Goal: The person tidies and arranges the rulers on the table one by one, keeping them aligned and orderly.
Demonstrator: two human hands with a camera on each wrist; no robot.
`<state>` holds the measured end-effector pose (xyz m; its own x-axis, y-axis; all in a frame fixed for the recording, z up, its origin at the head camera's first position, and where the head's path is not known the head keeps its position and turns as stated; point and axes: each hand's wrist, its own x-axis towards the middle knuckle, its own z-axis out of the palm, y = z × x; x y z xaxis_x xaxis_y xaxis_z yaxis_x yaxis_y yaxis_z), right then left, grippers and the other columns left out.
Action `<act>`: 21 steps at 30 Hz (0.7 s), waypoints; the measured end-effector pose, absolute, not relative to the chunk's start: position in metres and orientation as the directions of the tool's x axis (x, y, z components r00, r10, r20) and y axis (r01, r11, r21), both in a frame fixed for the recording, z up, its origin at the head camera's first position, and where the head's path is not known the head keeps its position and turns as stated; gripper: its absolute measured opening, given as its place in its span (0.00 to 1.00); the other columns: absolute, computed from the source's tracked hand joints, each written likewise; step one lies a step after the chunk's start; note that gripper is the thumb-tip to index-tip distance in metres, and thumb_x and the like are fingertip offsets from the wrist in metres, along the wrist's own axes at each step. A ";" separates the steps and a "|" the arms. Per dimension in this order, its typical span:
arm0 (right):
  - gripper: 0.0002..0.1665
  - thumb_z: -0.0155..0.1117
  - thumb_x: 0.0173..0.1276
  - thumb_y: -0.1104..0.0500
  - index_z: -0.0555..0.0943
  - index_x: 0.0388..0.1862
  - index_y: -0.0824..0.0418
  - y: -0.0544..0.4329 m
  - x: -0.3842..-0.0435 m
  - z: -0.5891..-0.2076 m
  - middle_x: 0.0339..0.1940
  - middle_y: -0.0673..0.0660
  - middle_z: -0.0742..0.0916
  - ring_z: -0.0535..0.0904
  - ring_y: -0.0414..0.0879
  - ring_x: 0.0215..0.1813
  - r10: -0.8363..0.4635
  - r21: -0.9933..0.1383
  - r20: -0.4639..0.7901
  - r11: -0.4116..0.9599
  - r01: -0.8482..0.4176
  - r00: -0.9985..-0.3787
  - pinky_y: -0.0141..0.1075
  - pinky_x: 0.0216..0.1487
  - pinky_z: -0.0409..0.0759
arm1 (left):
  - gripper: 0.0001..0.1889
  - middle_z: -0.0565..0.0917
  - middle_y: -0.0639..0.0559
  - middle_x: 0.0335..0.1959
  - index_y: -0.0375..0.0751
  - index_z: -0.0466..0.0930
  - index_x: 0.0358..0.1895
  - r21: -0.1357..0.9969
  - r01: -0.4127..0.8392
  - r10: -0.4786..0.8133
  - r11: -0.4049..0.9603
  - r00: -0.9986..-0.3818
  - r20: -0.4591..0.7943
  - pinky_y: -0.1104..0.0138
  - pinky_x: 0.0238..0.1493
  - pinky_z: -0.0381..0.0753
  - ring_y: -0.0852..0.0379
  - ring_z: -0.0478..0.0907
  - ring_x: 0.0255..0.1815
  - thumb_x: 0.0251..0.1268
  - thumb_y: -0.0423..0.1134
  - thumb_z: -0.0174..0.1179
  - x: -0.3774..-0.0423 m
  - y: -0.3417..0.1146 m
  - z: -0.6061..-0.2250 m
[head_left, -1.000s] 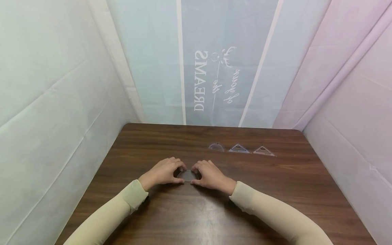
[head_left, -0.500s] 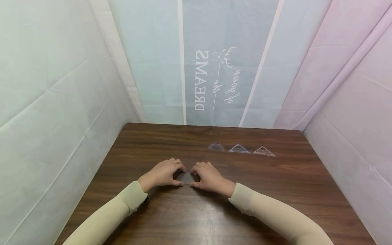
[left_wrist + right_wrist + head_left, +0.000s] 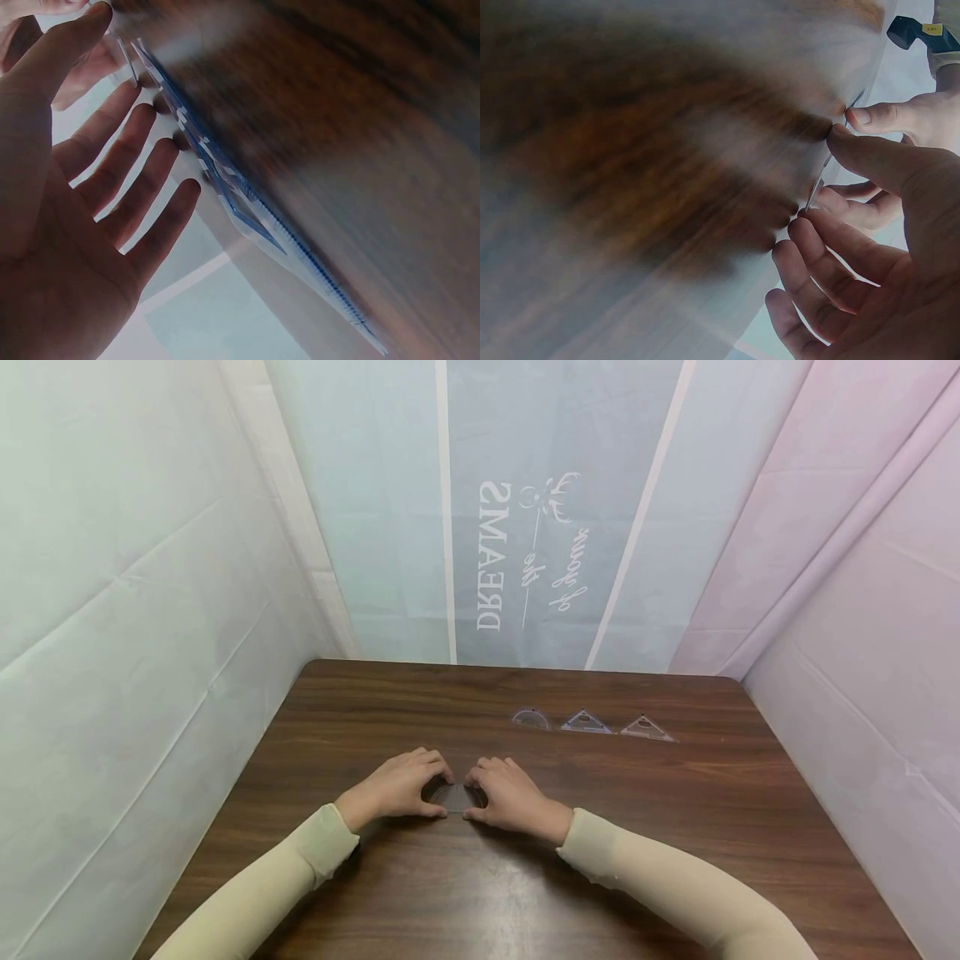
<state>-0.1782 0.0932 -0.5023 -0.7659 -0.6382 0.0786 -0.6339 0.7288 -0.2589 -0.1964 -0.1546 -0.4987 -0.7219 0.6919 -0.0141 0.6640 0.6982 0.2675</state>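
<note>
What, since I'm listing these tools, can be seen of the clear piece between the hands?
The clear piece looks like thin plastic, roughly half-round, with a straight near edge. It lies nearly level, at or just above the table; contact is unclear. The left hand and right hand pinch its opposite sides. No markings are legible.

Your desk (image 3: 480,885) is brown wood with dark stripes and round back corners. Near its back lie a clear half-round ruler (image 3: 532,721), a blue-edged triangle (image 3: 587,727) and a clear triangle (image 3: 647,732), in a row. A clear flat piece (image 3: 455,800) lies nearer you.
</note>
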 end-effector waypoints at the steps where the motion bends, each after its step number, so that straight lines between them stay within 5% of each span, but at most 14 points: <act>1: 0.27 0.82 0.65 0.40 0.88 0.54 0.55 0.093 -0.178 -0.502 0.45 0.48 0.85 0.78 0.44 0.45 -0.638 -0.256 0.078 0.730 -0.634 -0.766 0.45 0.52 0.77 | 0.26 0.82 0.59 0.57 0.53 0.84 0.59 0.267 0.664 0.692 0.699 -0.722 -0.015 0.54 0.63 0.81 0.55 0.79 0.61 0.64 0.59 0.77 -0.196 -0.155 -0.499; 21: 0.28 0.82 0.65 0.39 0.88 0.55 0.54 0.092 -0.176 -0.502 0.46 0.48 0.85 0.78 0.45 0.47 -0.628 -0.256 0.073 0.739 -0.623 -0.775 0.50 0.57 0.78 | 0.27 0.81 0.59 0.58 0.52 0.83 0.61 0.269 0.662 0.689 0.699 -0.724 -0.009 0.55 0.62 0.81 0.56 0.78 0.61 0.64 0.59 0.77 -0.196 -0.157 -0.502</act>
